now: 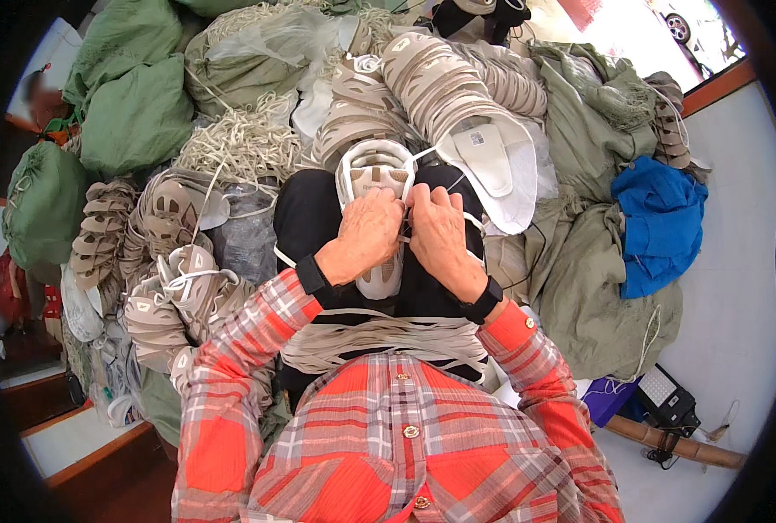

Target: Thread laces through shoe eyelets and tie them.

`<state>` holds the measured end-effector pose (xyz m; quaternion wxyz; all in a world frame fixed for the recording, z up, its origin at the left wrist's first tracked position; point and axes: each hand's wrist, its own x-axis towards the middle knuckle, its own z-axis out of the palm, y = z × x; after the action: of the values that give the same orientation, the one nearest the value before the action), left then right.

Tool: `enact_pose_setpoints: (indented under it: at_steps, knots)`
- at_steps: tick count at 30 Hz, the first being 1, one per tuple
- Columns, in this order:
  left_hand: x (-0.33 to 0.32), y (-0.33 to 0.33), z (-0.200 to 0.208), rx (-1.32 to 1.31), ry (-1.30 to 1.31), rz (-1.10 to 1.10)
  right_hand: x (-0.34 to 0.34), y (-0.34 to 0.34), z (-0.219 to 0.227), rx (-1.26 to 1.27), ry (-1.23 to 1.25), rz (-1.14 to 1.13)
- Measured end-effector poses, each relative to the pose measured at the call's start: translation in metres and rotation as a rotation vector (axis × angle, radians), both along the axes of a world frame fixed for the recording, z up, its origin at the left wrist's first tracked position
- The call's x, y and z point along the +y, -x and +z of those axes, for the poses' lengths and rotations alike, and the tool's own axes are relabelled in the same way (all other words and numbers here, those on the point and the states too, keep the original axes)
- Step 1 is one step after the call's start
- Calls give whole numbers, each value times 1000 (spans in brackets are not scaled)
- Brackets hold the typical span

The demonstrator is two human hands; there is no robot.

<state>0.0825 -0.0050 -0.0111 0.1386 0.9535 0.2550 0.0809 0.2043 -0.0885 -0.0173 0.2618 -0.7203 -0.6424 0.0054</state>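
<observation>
The left hand and right hand hide the shoe's middle.

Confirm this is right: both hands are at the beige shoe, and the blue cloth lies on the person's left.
The side is wrong: the head view shows the blue cloth on the person's right. The left hand and right hand are both at the beige shoe.

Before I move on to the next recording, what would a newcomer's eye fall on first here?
Probably first, the red-and-grey plaid shirt filling the lower middle, its wearer's left hand and right hand close together on a beige-and-white shoe upper near the centre. Next, the long, curving stack of beige shoe uppers above them and the crumpled bright-blue cloth at the right.
</observation>
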Motion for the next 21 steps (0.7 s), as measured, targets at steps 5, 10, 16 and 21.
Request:
enact_pose_setpoints:
  at_steps: [5,10,16,21]
  knots:
    - [20,1,1,8,-136,-227,2,-2,-3,40,2,29]
    - [48,17,53,-15,-248,-324,-16,-5,19,-37,-59,122]
    - [61,47,24,15,837,55,-13,1,16,15,54,158]
    - [35,70,31,-939,2352,120,-28,-26,54,173,223,396]
